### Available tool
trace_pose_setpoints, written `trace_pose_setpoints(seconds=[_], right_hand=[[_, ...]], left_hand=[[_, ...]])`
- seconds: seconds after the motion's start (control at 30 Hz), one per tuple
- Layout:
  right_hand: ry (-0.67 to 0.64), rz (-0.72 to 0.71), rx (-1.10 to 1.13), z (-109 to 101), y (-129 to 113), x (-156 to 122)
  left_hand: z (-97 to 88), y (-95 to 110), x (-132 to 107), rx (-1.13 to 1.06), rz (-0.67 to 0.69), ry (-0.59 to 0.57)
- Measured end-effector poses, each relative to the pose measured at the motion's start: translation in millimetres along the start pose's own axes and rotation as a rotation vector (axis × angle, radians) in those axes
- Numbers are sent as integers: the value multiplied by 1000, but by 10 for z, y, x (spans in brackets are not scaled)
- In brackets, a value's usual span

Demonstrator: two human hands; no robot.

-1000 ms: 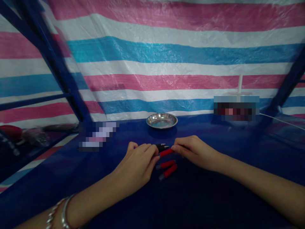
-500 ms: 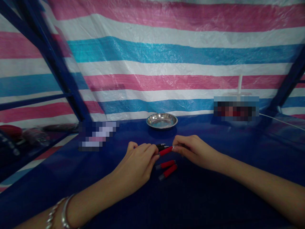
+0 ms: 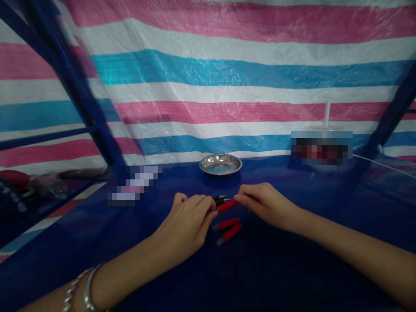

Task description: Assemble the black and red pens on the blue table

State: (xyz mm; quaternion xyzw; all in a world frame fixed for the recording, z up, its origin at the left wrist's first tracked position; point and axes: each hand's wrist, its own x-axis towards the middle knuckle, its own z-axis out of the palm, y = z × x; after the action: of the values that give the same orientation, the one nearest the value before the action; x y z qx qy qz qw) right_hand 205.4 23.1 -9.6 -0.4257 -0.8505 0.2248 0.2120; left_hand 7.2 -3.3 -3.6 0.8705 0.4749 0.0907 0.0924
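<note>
My left grip (image 3: 193, 216) and right grip (image 3: 264, 203) are clamped on opposite ends of a slim red cylindrical barrel (image 3: 226, 206), short of the blue desk's (image 3: 269, 173) far edge.

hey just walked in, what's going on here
A person is holding one red pen-like piece between both hands: the left hand has its left end, and the right hand pinches its right end. Two more red pieces lie on the blue table, nearer the person. Black pens with silvery tips show beside the left hand, which partly hides them. A round metal dish sits farther back.
</note>
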Motion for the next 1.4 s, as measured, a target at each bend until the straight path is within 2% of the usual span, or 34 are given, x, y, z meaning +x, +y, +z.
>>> trace_pose_setpoints(seconds=[0.6,0.83,1.4], right_hand=[[0,1,143,11,-24,-12],[-11,-16,181,2,-61,-10],[-47,-54,168,12,-25,-16]], left_hand=[[11,-22,3,45,37,26],[6,-3,2,23,36,-29],[20,-14,-2,26,44,-49]])
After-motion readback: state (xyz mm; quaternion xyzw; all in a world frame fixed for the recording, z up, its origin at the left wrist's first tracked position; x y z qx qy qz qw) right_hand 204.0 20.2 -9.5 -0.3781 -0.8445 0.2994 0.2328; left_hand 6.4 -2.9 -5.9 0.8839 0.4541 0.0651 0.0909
